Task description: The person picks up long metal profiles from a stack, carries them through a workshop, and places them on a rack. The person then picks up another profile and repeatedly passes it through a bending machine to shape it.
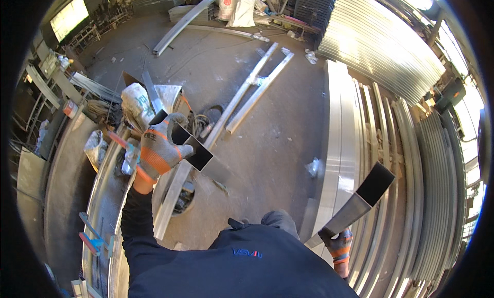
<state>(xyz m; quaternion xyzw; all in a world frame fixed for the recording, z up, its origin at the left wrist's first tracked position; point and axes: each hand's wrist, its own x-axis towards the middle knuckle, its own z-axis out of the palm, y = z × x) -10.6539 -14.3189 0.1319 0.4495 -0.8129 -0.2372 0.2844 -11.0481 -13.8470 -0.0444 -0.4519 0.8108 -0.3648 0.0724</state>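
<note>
Both hands wear grey gloves with orange bands. My left hand [160, 150] is raised at the left and closed on short square metal tubes [200, 155], whose dark open ends face up. The thumb presses beside one opening, and the lower tube's side is blurred. Lower at the right, my right hand [338, 246] grips the bottom part of a rectangular metal tube [349, 213]. This tube tilts up to the right, its dark open end at the top. Its lower end is partly hidden by the fingers.
Long pale metal profiles [337, 138] lie stacked at my right, beside a tall ribbed stack [378, 33]. Two joined bars [260, 87] lie on the floor ahead. White sacks [138, 103] and a curved bench rail [100, 197] stand at my left. Further sacks [242, 12] sit at the back.
</note>
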